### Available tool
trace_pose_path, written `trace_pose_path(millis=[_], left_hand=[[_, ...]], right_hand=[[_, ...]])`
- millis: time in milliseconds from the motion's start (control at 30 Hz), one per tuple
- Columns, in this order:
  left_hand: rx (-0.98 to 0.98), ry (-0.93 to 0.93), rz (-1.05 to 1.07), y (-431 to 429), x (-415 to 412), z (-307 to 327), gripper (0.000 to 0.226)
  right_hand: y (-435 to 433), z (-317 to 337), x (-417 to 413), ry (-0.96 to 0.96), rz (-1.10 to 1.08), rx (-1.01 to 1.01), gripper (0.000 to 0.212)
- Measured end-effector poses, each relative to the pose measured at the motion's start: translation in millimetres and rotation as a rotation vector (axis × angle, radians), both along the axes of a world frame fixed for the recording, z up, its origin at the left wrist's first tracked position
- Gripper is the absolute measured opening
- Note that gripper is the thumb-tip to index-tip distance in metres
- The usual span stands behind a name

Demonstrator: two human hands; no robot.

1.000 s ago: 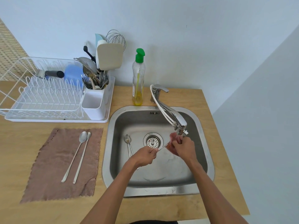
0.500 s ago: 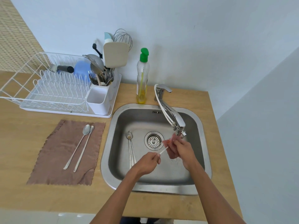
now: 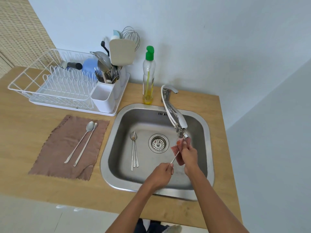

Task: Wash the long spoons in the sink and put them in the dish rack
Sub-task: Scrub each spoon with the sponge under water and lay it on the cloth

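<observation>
Over the steel sink (image 3: 206, 132), my left hand (image 3: 161, 173) grips the handle end of a long spoon (image 3: 175, 158). My right hand (image 3: 189, 155) holds a pink mesh scrubber (image 3: 179, 148) wrapped round the spoon's bowl, just under the faucet spout (image 3: 180, 130). The spoon's bowl is hidden by the scrubber. Several long spoons (image 3: 134, 151) lie side by side on the sink floor, left of the drain (image 3: 158, 143). Two more long spoons (image 3: 82, 142) lie on a brown cloth (image 3: 55, 148). The white dish rack (image 3: 55, 86) stands at the back left.
A white cutlery holder (image 3: 105, 98) with utensils sits at the rack's right end. A dish soap bottle (image 3: 148, 78) with a green cap stands behind the sink. The wooden counter (image 3: 21, 132) ends near my body and at the right, past the sink.
The view has tilted and shifted, so the counter's front edge and floor now show. My hands stay under the spout, with the scrubber working along the spoon.
</observation>
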State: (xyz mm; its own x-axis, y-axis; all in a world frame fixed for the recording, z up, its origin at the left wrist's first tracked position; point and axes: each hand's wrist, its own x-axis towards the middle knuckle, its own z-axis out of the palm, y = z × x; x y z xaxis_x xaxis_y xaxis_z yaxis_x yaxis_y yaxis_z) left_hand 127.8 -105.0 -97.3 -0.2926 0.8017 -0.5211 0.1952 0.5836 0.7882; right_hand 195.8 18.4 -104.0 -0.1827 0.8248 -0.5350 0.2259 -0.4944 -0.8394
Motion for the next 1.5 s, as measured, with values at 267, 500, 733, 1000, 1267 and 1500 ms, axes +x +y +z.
trace_pose_path(millis=[267,500,733,1000,1267,1500], left_hand=[[-0.001,0.041,0.114,-7,8,-9,0.043],[-0.005,0.069,0.159,0,13,-5,0.042],[-0.016,0.076,0.17,2,11,-9,0.042],[-0.012,0.055,0.199,9,19,-7,0.042],[-0.03,-0.006,0.184,6,18,-11,0.043],[-0.057,-0.015,0.189,6,18,-8,0.042]], right_hand=[[10,-15,-2,-0.035,0.171,-0.088,0.023],[12,-7,-13,-0.001,0.157,-0.095,0.024],[26,-17,-12,0.016,0.235,-0.168,0.018],[23,-19,-15,0.049,0.127,-0.164,0.021],[30,-24,-8,0.046,0.139,-0.14,0.016],[20,-23,-11,0.13,0.141,-0.232,0.024]])
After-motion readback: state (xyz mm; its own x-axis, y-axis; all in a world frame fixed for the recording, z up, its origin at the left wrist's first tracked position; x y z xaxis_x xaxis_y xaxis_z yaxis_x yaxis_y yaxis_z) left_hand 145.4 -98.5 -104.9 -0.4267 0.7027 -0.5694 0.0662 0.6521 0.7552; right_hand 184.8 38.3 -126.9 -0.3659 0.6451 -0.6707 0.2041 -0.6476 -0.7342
